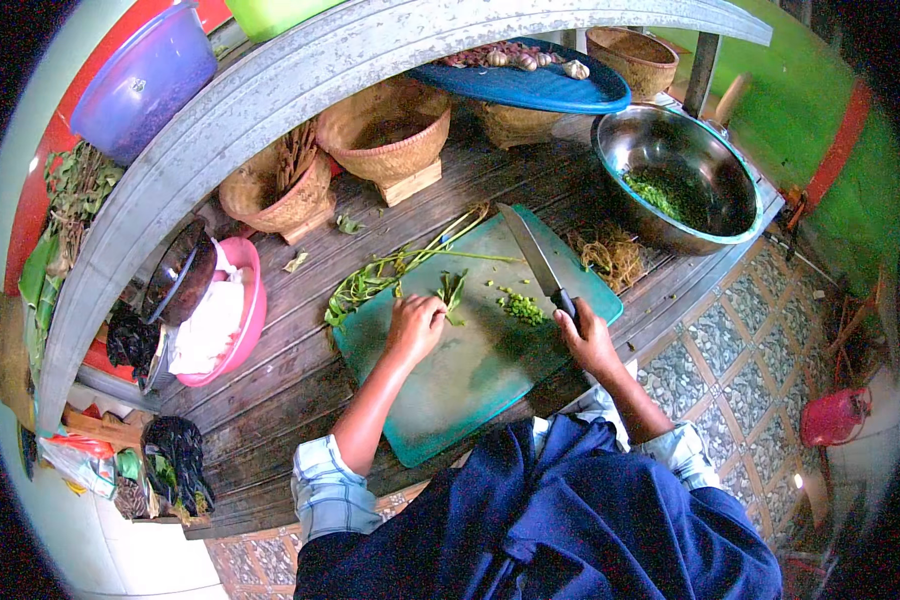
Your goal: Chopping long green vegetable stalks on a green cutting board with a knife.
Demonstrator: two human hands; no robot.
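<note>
My right hand [589, 336] grips the black handle of a large kitchen knife [534, 253], its blade slanting away over the right part of a green cutting board [450, 405]. Beside the blade lies a small heap of chopped green stems [523, 307]. My left hand [415, 324] is closed at a leafy green sprig [452, 291] over the board's left half; the fingers hide part of it. Long leafy stalks [390, 271] stretch along the board's far left edge. Trimmed roots [609, 253] sit in a tangle by the right edge.
A steel bowl [679, 176] holding chopped greens stands at the right. Woven baskets [386, 131] and a blue tray [532, 79] with garlic line the back. Leftward is a pink basin [251, 300]. A metal shelf edge [217, 135] arches overhead above the wooden table [285, 420].
</note>
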